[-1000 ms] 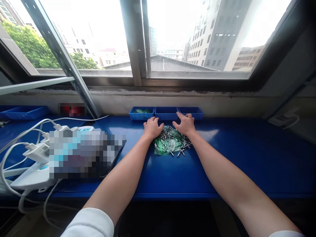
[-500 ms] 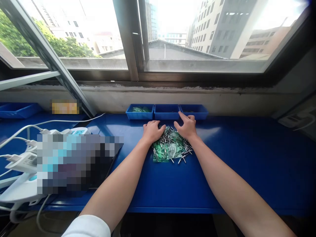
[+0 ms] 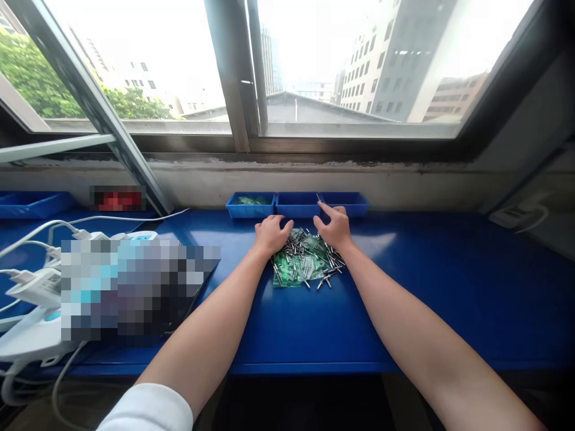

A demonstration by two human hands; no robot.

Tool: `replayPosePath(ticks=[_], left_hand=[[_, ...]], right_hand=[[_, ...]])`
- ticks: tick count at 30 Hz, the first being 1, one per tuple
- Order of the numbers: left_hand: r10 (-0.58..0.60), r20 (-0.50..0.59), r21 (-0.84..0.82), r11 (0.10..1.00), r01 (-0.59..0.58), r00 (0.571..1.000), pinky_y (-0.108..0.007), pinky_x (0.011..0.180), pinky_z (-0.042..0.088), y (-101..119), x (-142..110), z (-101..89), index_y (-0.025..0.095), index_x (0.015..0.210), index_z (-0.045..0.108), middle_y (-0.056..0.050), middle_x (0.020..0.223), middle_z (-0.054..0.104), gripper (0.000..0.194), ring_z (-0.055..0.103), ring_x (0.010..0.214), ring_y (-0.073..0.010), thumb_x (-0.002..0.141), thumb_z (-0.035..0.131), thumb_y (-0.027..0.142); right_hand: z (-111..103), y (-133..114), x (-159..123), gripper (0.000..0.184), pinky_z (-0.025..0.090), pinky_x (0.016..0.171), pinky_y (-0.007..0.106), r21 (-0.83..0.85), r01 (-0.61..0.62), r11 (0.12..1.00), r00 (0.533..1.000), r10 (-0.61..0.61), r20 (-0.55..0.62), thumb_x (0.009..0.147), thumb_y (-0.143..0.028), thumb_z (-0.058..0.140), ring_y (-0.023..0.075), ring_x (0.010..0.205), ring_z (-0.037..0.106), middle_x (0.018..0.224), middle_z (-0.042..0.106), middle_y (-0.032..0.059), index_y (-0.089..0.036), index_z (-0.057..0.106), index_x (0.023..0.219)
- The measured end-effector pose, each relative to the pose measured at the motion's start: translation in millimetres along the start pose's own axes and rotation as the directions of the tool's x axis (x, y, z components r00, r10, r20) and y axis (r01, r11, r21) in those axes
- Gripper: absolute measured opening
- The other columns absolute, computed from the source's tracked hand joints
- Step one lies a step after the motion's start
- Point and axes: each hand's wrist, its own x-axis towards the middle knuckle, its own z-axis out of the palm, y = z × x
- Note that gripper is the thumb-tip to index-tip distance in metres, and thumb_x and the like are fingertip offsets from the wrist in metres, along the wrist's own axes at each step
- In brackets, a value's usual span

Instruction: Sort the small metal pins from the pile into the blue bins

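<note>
A heap of small silver metal pins [image 3: 331, 281], which look like blind rivets, lies on the blue tabletop, mixed with green-tinted clear plastic bags [image 3: 288, 270]. At the heap's far left edge rests my left hand [image 3: 271, 234], palm down, thumb and fingers apart. My right hand [image 3: 335, 227] is at the far right edge, index finger stretched toward the bins and thumb spread; its other fingers are partly curled. Neither hand visibly grips anything, though the undersides are hidden. Just beyond the fingers stand a left blue bin [image 3: 250, 211] with green bags inside, a middle bin [image 3: 297, 211] and a right bin [image 3: 348, 211].
On the left, a white power strip [image 3: 31, 335] with plugged chargers and cables [image 3: 27, 230] lies beside a pixelated area [image 3: 135, 287]. A metal shelf post [image 3: 121, 143] slants behind it. More blue trays [image 3: 40, 206] stand far left. A window [image 3: 296, 72] spans the back.
The view tilts down and back up and drifts slightly. Both hands stay in nearly the same place around the heap, which shows no clear change.
</note>
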Motion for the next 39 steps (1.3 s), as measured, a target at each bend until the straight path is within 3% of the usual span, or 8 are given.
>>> replayPosePath(ticks=[5, 12, 15, 21, 25, 29, 34, 39], left_hand=[[0.072, -0.136, -0.009, 0.997, -0.074, 0.988, -0.037, 0.094, 0.038, 5.6, -5.3, -9.5, 0.018, 0.116, 0.056, -0.01, 0.118, 0.059, 0.039, 0.051, 0.112, -0.0257, 0.085, 0.046, 0.038], [0.309, -0.194, -0.047, 0.945, -0.323, 0.931, -0.037, 0.096, 0.034, 16.5, -9.9, -12.7, 0.019, 0.135, 0.037, -0.011, 0.128, 0.052, 0.05, 0.045, 0.12, -0.0236, 0.088, 0.046, 0.034], [0.346, -0.19, -0.051, 0.931, -0.362, 0.919, -0.035, 0.093, 0.035, 14.7, -8.4, -11.2, 0.02, 0.128, 0.047, -0.009, 0.127, 0.054, 0.04, 0.047, 0.118, -0.0226, 0.089, 0.044, 0.029], [0.386, -0.081, -0.12, 0.911, -0.394, 0.919, -0.032, 0.086, 0.036, 8.2, -5.7, -7.6, 0.023, 0.099, 0.067, -0.003, 0.092, 0.069, 0.026, 0.06, 0.087, -0.0171, 0.09, 0.043, 0.028], [0.318, -0.129, -0.07, 0.942, -0.329, 0.939, -0.035, 0.089, 0.035, 8.8, -4.9, -9.5, 0.021, 0.126, 0.05, -0.007, 0.109, 0.064, 0.04, 0.056, 0.103, -0.0215, 0.086, 0.048, 0.028], [0.199, -0.154, -0.039, 0.978, -0.207, 0.968, -0.036, 0.091, 0.035, 6.2, -1.5, -12.2, 0.018, 0.126, 0.048, -0.009, 0.114, 0.061, 0.042, 0.055, 0.106, -0.0224, 0.085, 0.044, 0.021], [0.177, -0.192, -0.014, 0.983, -0.183, 0.965, -0.037, 0.091, 0.036, 7.4, -4.1, -16.1, 0.018, 0.121, 0.052, -0.009, 0.114, 0.061, 0.039, 0.053, 0.108, -0.0229, 0.084, 0.042, 0.019], [0.142, -0.181, 0.029, 0.99, -0.139, 0.973, -0.039, 0.091, 0.037, 12.4, -11.2, -22.1, 0.018, 0.113, 0.058, -0.01, 0.117, 0.059, 0.034, 0.051, 0.111, -0.0255, 0.082, 0.046, 0.023]], right_hand=[[-20.0, -6.7, -3.2, 0.043, 0.045, 0.086, 0.035, 0.096, 0.064, 0.993, 0.997, -0.059, -0.049, 0.074, -0.031, 0.053, 0.0227, 0.092, 0.052, 0.098, 0.067, 0.0064, -0.019, 0.064, 0.114], [-28.1, -20.9, -8.4, 0.037, 0.046, 0.066, 0.029, 0.335, 0.152, 0.93, 0.971, -0.205, 0.127, 0.068, -0.028, 0.063, 0.0171, 0.073, 0.056, 0.084, 0.068, 0.0049, -0.021, 0.069, 0.103], [-25.1, -23.7, -9.0, 0.034, 0.043, 0.059, 0.027, 0.432, 0.089, 0.897, 0.958, -0.195, 0.209, 0.067, -0.031, 0.065, 0.0164, 0.07, 0.056, 0.083, 0.068, 0.0053, -0.02, 0.071, 0.099], [-17.8, -24.3, -10.9, 0.03, 0.045, 0.056, 0.028, 0.6, -0.118, 0.791, 0.948, -0.09, 0.306, 0.066, -0.038, 0.066, 0.0187, 0.067, 0.06, 0.079, 0.07, 0.0059, -0.017, 0.073, 0.087], [-15.2, -12.1, -2.3, 0.027, 0.048, 0.063, 0.03, 0.517, -0.125, 0.847, 0.986, 0.049, 0.157, 0.067, -0.037, 0.063, 0.0194, 0.069, 0.061, 0.079, 0.07, 0.006, -0.017, 0.072, 0.083], [-18.7, 15.1, 11.4, 0.035, 0.047, 0.081, 0.034, 0.289, -0.152, 0.945, 0.977, 0.189, -0.102, 0.066, -0.032, 0.059, 0.0206, 0.083, 0.06, 0.092, 0.07, 0.0046, -0.019, 0.07, 0.097], [-22.9, 29.8, 11.6, 0.062, 0.045, 0.086, 0.036, 0.159, -0.183, 0.97, 0.976, 0.198, -0.086, 0.062, -0.027, 0.06, 0.0207, 0.087, 0.056, 0.105, 0.066, 0.0037, -0.018, 0.056, 0.122], [-17.1, 12.8, 3.4, 0.054, 0.047, 0.081, 0.034, 0.148, -0.056, 0.987, 0.998, 0.061, -0.026, 0.064, -0.027, 0.057, 0.0198, 0.082, 0.056, 0.098, 0.067, 0.0052, -0.016, 0.06, 0.117]])
